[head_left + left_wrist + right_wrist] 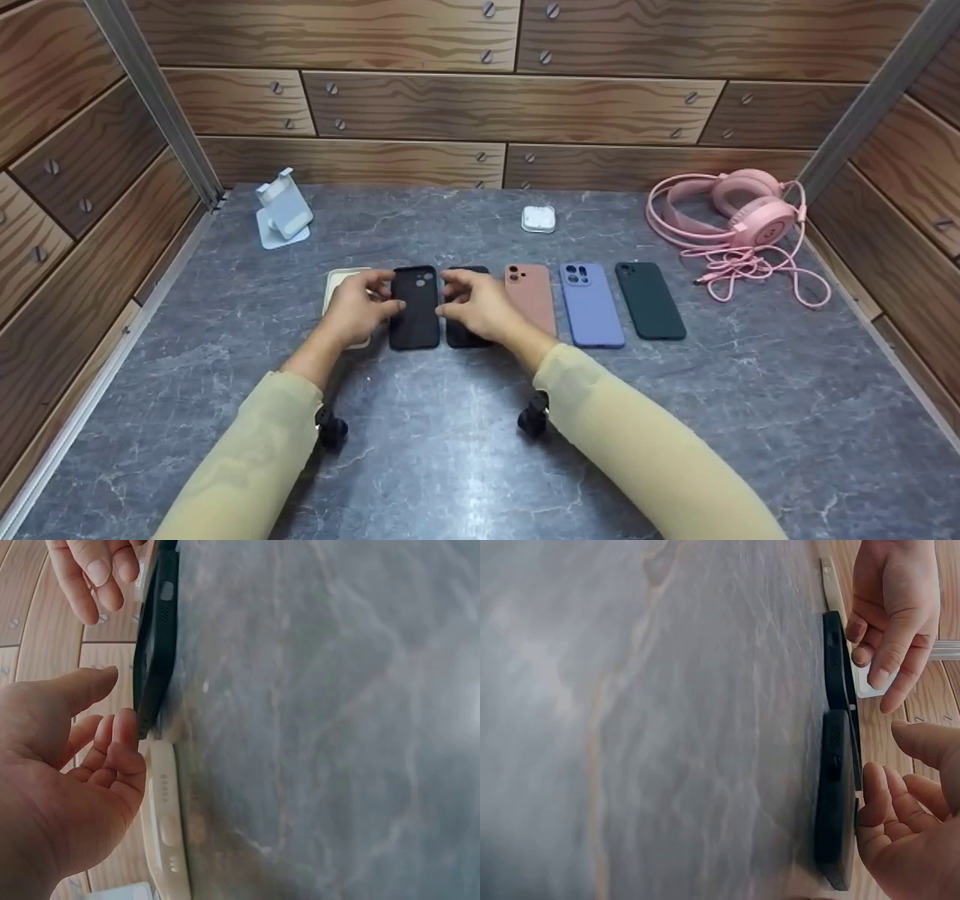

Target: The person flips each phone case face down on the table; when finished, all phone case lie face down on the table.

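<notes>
In the head view a black phone case (414,319) lies on the table between the two hands, with camera cutouts at its top right. My left hand (354,309) is at its left side, above a cream phone case (335,283). Loosely bent, the left fingers come close to the black case's edge in the left wrist view; whether they touch it I cannot tell. My right hand (484,304) is over a second black case (465,337), covering part of it. Thumb and fingers of the right hand (911,832) stand apart, with nothing between them.
To the right lie a pink case (534,292), a blue-violet case (592,311) and a dark green case (651,304). Farther back are a light blue phone stand (286,214), a small white case (538,219) and pink headphones (757,217) with a coiled cable. Wood-patterned walls surround the table.
</notes>
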`<action>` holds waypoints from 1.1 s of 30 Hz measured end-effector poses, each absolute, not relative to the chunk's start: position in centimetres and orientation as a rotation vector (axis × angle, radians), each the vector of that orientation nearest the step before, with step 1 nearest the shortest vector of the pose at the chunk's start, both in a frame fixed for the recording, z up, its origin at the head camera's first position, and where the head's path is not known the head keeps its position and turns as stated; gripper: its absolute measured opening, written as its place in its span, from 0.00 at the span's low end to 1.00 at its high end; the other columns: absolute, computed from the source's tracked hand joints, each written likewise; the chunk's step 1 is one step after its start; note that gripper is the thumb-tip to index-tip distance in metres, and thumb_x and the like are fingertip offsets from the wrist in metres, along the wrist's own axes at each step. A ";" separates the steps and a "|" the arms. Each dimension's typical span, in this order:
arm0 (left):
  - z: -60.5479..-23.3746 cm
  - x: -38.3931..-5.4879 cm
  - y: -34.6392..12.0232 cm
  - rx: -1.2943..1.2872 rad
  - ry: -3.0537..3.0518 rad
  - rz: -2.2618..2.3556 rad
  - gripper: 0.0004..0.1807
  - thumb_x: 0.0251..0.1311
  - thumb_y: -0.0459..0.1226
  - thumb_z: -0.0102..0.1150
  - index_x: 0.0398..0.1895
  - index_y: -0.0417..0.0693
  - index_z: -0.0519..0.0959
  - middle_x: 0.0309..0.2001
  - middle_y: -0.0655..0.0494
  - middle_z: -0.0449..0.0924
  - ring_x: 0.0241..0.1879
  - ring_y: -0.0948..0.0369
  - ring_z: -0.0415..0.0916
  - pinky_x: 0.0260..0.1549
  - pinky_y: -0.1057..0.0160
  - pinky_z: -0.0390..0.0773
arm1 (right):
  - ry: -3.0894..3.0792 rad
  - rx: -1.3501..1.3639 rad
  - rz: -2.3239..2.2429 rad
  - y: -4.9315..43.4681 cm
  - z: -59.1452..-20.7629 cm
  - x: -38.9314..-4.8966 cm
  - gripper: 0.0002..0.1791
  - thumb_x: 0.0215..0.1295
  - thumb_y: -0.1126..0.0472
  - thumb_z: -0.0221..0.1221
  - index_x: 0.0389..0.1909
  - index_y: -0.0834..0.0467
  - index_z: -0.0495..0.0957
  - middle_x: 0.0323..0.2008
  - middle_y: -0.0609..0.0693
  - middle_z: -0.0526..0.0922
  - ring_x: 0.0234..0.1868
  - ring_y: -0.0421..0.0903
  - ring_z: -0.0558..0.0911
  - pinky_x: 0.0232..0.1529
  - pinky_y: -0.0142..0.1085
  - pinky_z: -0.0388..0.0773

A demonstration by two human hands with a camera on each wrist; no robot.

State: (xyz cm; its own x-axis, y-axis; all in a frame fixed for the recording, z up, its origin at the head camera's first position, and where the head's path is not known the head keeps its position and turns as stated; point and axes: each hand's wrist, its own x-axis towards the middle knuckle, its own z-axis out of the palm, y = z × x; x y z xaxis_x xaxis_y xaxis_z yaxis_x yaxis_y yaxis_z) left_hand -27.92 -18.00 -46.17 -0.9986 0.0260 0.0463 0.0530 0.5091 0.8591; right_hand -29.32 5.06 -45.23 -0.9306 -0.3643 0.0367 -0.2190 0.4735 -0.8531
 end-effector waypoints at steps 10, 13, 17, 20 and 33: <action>-46.9 -27.9 -18.4 -0.075 -2.799 -1.435 0.32 0.60 0.32 0.75 0.68 0.34 0.78 0.45 0.45 0.81 0.39 0.55 0.77 0.41 0.59 0.77 | 2.571 -0.507 -1.333 4.4 -46.0 -29.5 0.37 0.64 0.64 0.74 0.74 0.63 0.74 0.55 0.57 0.85 0.48 0.49 0.84 0.51 0.37 0.82; -47.0 -28.0 -18.4 -0.075 -2.816 -1.417 0.32 0.59 0.31 0.76 0.68 0.34 0.78 0.47 0.43 0.81 0.40 0.54 0.77 0.42 0.58 0.78 | 2.611 -0.565 -1.226 4.2 -46.0 -29.4 0.38 0.64 0.62 0.75 0.74 0.60 0.74 0.56 0.56 0.83 0.49 0.49 0.83 0.51 0.38 0.81; -47.0 -28.0 -18.5 -0.074 -2.861 -1.383 0.32 0.61 0.31 0.75 0.69 0.35 0.77 0.52 0.41 0.81 0.44 0.52 0.79 0.47 0.54 0.79 | 2.666 -0.629 -1.095 4.1 -46.0 -29.2 0.38 0.64 0.59 0.76 0.74 0.57 0.75 0.58 0.55 0.81 0.48 0.48 0.82 0.52 0.39 0.80; -46.9 -28.0 -18.5 -0.069 -2.886 -1.373 0.32 0.63 0.31 0.74 0.71 0.36 0.76 0.54 0.40 0.81 0.47 0.50 0.79 0.49 0.52 0.79 | 2.689 -0.669 -1.029 4.2 -45.9 -29.3 0.38 0.64 0.58 0.76 0.74 0.56 0.75 0.59 0.54 0.80 0.47 0.47 0.82 0.53 0.41 0.79; -46.8 -28.1 -18.2 -0.136 -2.856 -1.362 0.32 0.60 0.30 0.74 0.69 0.33 0.77 0.53 0.39 0.83 0.41 0.53 0.78 0.44 0.55 0.80 | 2.711 -0.710 -0.976 4.5 -46.0 -29.4 0.38 0.65 0.57 0.75 0.75 0.57 0.74 0.56 0.54 0.80 0.46 0.46 0.80 0.54 0.42 0.78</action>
